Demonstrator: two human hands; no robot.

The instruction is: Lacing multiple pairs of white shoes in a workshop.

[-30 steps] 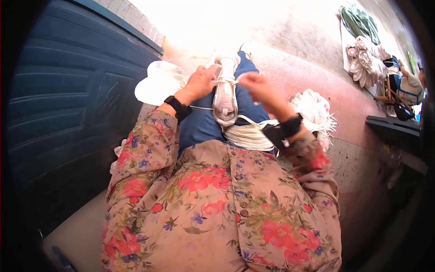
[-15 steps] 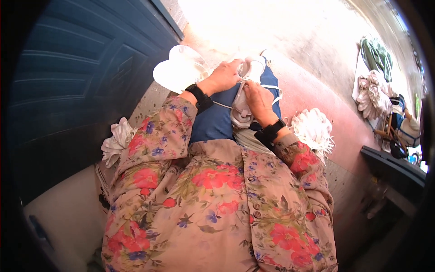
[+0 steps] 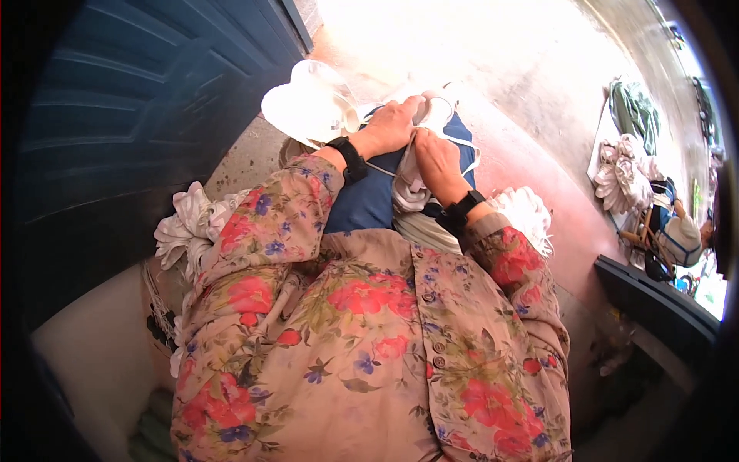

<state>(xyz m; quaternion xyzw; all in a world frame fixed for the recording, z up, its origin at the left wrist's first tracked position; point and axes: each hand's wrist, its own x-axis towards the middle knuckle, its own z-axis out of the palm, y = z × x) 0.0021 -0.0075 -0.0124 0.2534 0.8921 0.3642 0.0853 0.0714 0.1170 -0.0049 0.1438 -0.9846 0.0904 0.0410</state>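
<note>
A pale white shoe upper (image 3: 410, 189) lies along my lap over blue trousers (image 3: 358, 204), its rounded, lighter end pointing away from me. My left hand (image 3: 394, 125) grips its far part from the left, fingers bent and pressed together. From the right my right hand (image 3: 440, 164) pinches at its middle, fingertips close to the left hand's. A thin white shoelace (image 3: 472, 156) loops out beyond my right hand, and a pale cord crosses the trousers on the left. Whether a lace end sits between the fingertips is too small to tell.
Bundles of white, layered pieces like shoe uppers lie at my left elbow (image 3: 188, 223) and beside my right forearm (image 3: 523, 219). Past my left hand is a bright white, heart-shaped item (image 3: 308, 104). A dark blue panelled door (image 3: 146, 131) stands left. More white bundles (image 3: 622, 171) lie far right.
Both hands stay on the shoe upper, their fingertips a little shifted. My left hand has moved slightly right and now covers more of it. The view has shifted slightly.
</note>
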